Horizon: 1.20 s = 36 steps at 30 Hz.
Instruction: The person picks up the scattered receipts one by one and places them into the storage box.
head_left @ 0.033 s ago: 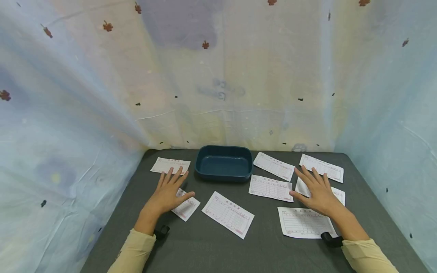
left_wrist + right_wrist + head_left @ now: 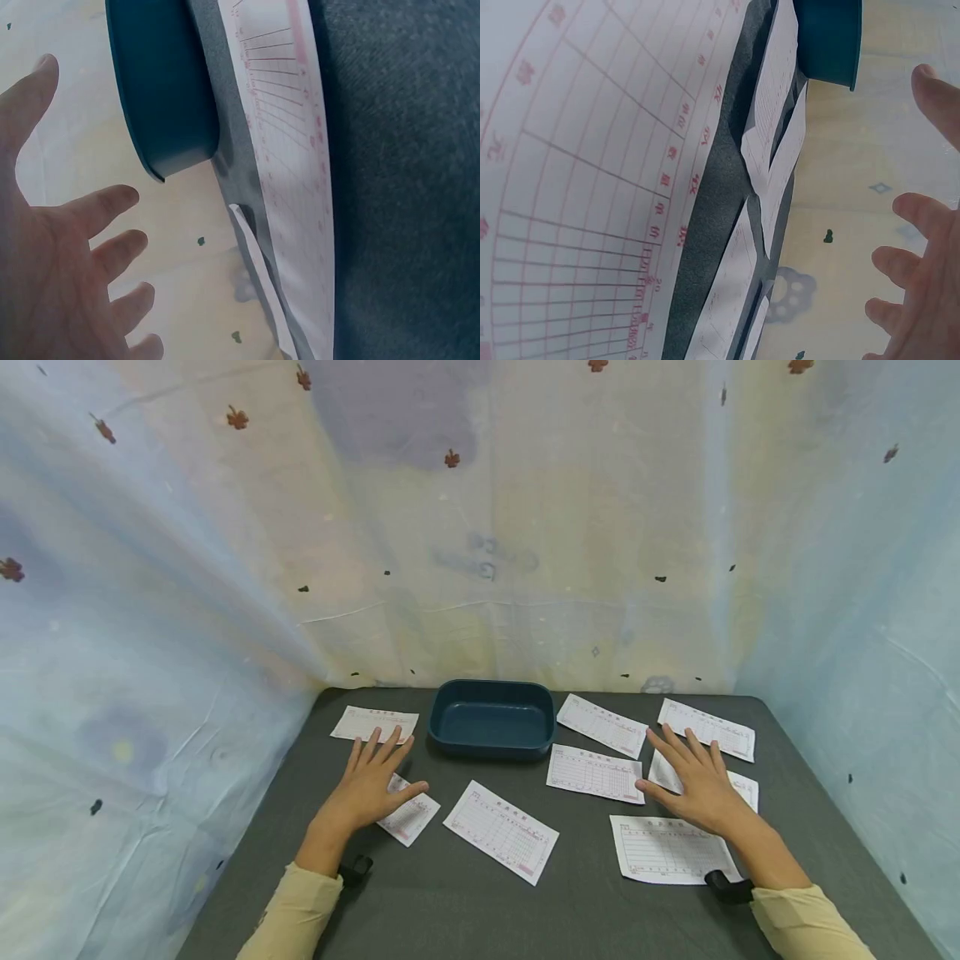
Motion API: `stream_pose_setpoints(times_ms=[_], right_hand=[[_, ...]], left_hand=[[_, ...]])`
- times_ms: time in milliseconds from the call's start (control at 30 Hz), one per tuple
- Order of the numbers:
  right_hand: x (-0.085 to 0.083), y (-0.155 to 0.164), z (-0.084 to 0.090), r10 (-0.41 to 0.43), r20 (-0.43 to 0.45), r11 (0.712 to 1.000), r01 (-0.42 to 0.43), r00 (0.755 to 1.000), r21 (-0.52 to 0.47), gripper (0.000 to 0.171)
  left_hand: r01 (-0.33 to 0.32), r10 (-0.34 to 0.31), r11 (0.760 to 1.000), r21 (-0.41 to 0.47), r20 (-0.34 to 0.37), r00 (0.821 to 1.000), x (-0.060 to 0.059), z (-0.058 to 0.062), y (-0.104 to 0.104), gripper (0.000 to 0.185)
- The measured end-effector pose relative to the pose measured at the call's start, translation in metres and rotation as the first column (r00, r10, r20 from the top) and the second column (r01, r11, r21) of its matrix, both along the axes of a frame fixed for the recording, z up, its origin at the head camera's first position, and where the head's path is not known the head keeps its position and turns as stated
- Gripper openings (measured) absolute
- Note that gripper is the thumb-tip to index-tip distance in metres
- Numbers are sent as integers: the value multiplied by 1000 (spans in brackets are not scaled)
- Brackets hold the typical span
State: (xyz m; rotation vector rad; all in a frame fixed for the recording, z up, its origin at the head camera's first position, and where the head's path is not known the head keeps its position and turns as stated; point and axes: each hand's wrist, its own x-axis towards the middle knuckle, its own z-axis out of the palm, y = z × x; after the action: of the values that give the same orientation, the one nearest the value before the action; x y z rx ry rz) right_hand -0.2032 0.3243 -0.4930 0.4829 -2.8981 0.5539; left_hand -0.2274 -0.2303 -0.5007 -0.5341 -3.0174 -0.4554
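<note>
My left hand (image 2: pixel 365 791) hovers palm down with its fingers spread, holding nothing. Beneath it lies a white printed form (image 2: pixel 411 817), partly hidden by the hand. Another form (image 2: pixel 372 722) is just beyond its fingertips. On the other side, my right hand (image 2: pixel 701 785) is likewise spread and holds nothing. It covers part of one form (image 2: pixel 742 787), and its wrist is over a larger-looking form (image 2: pixel 663 852). Both wrist views show a gap between the hand and the papers. A dark teal rectangular tray (image 2: pixel 491 750) stands between and beyond the hands.
One form (image 2: pixel 501 831) lies at an angle in the middle of the dark grey table (image 2: pixel 480 922). More forms lie right of the tray: one nearer (image 2: pixel 595 773), one farther (image 2: pixel 602 725), and one at the back right (image 2: pixel 707 729). A patterned curtain (image 2: pixel 525 568) surrounds the table's back and sides.
</note>
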Motion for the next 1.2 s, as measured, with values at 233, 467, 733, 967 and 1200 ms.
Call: stream_pose_setpoints(times_ms=[233, 467, 733, 967, 1200], right_hand=[[1, 0, -2, -8, -13, 1000, 8, 1000, 5, 94], [-3, 8, -3, -25, 29, 1000, 25, 999, -7, 93], [-15, 24, -10, -61, 63, 998, 61, 996, 8, 94], [-26, 34, -10, -87, 84, 996, 86, 993, 16, 95], [-36, 47, -12, -116, 91, 993, 115, 989, 21, 95]], left_hand=[[9, -9, 1000, -3, -4, 1000, -4, -3, 1, 96], [18, -18, 1000, -3, -13, 1000, -12, -4, 4, 95], [16, -16, 1000, 10, -3, 1000, -21, -4, 10, 97], [29, -29, 999, 29, 27, 999, -31, -1, 18, 100], [46, -46, 998, 30, 2, 999, -46, 0, 27, 100]])
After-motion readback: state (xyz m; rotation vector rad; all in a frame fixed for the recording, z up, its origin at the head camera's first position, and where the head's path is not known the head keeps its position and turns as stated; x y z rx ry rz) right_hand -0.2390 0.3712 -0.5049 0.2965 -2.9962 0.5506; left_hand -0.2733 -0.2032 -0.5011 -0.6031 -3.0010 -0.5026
